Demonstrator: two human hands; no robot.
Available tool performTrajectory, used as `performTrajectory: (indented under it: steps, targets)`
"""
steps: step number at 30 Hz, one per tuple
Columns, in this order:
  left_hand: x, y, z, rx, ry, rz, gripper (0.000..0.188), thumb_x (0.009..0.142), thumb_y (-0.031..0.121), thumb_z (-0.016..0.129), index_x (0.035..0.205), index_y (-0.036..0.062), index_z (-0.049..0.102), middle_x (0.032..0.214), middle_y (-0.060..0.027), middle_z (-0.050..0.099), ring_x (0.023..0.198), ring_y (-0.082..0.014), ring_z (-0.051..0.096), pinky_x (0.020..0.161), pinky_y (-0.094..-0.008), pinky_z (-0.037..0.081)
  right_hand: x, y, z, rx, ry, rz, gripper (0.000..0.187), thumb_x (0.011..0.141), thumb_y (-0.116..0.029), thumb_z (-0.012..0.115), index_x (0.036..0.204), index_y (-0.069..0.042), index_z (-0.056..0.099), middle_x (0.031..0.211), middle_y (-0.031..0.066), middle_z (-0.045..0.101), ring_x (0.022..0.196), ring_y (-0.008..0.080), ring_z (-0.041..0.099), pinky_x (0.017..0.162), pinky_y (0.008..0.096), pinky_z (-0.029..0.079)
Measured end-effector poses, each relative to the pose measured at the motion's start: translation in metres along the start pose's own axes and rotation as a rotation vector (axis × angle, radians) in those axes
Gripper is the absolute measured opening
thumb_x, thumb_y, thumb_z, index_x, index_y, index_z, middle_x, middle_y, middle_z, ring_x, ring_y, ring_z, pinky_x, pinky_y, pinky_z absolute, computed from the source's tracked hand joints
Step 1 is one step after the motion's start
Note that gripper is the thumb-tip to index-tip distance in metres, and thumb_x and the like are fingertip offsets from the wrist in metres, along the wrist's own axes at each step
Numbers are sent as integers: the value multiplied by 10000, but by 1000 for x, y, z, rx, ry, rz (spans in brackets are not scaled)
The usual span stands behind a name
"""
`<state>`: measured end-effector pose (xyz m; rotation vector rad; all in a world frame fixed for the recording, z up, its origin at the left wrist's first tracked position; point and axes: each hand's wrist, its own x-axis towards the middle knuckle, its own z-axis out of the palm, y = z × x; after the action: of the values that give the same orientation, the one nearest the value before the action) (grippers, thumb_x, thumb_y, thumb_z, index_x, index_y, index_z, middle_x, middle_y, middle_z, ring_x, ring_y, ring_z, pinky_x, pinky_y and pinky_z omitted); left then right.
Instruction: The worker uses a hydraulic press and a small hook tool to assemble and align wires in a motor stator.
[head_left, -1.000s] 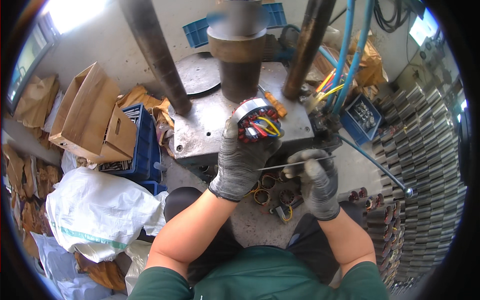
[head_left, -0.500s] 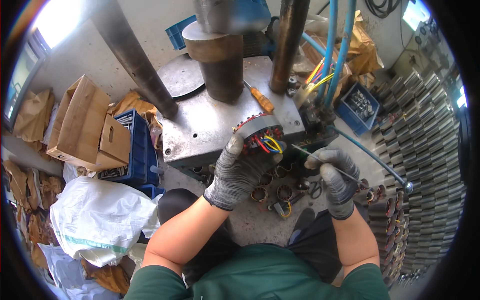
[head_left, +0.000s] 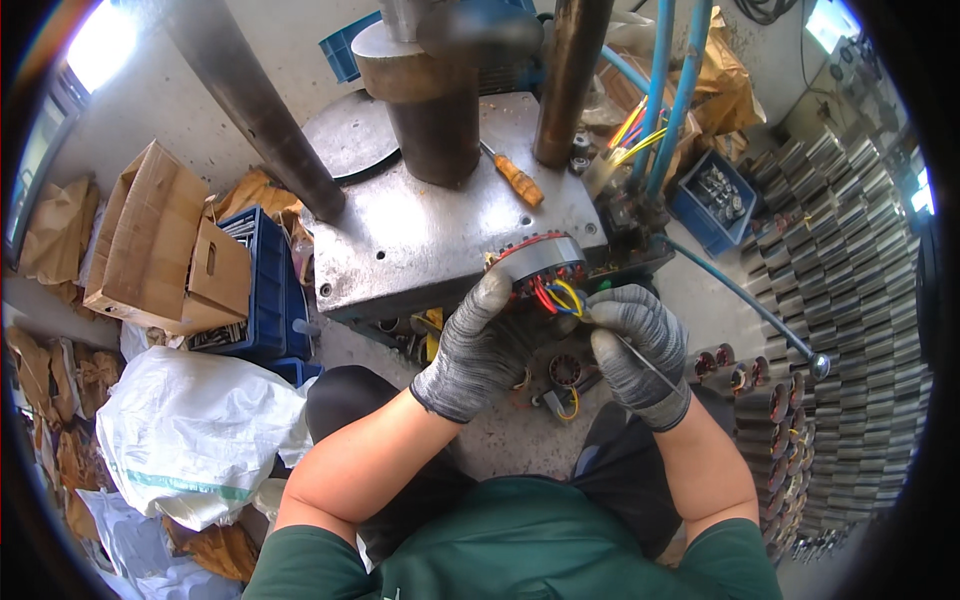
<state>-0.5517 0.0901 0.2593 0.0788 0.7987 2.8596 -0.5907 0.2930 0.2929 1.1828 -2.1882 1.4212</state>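
While the left hand (head_left: 468,350) holds the wound ring (head_left: 545,258) by the table (head_left: 400,245)'s front edge, the right hand (head_left: 645,350), nearer the coloured wires (head_left: 562,298), pinches a thin rod (head_left: 648,365); it slants up-left toward them; contact, I can't tell.

There are two hands (head_left: 470,350) (head_left: 645,350), one held stator (head_left: 545,260) and two columns (head_left: 250,110) (head_left: 572,85).

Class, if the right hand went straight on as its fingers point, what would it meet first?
Likely the coloured wires on the metal ring held by the left hand, though depth is unclear.
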Motion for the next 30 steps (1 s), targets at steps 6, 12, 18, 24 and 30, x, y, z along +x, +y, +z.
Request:
performTrajectory:
  steps: [6, 12, 18, 24, 30]
  targets:
    - [-3, 1, 0, 13, 16, -3, 967, 863, 609, 768, 1515, -20, 428, 1387, -210, 599, 1251, -360, 620, 1090, -546, 498, -4, 5, -2, 139, -55, 71, 147, 907, -98, 703, 1037, -28, 696, 1043, 152, 713, 912, 286, 697, 817, 379, 561]
    - [-4, -4, -7, 21, 33, -9, 935, 869, 595, 769, 1491, -29, 455, 1355, -209, 623, 1225, -354, 640, 1071, -533, 514, -3, 3, -2, 35, -74, 20, 123, 916, -93, 689, 1017, -23, 695, 1045, 151, 706, 916, 275, 689, 828, 374, 554]
    - [-2, -1, -6, 9, -44, 14, 930, 868, 584, 778, 1488, -31, 456, 1364, -216, 620, 1232, -362, 639, 1072, -533, 518, -2, 2, -2, 212, -64, 92, 119, 906, -76, 688, 1014, -27, 696, 1043, 151, 712, 916, 286, 698, 833, 378, 557]
    - [-2, -1, -1, 8, 32, 27, 900, 880, 549, 782, 1495, -19, 452, 1376, -213, 612, 1248, -379, 628, 1096, -541, 507, -3, 4, 4, -38, -34, -56, 143, 876, -23, 708, 1017, -38, 694, 1017, 155, 713, 886, 315, 710, 807, 394, 570]
    - [-4, -2, -1, 6, 53, 35, 848, 889, 535, 774, 1483, 4, 480, 1365, -203, 619, 1241, -362, 635, 1073, -541, 531, 1, 5, 12, -187, -15, -129, 204, 822, 9, 727, 1020, -33, 705, 989, 162, 723, 852, 335, 730, 773, 409, 605]
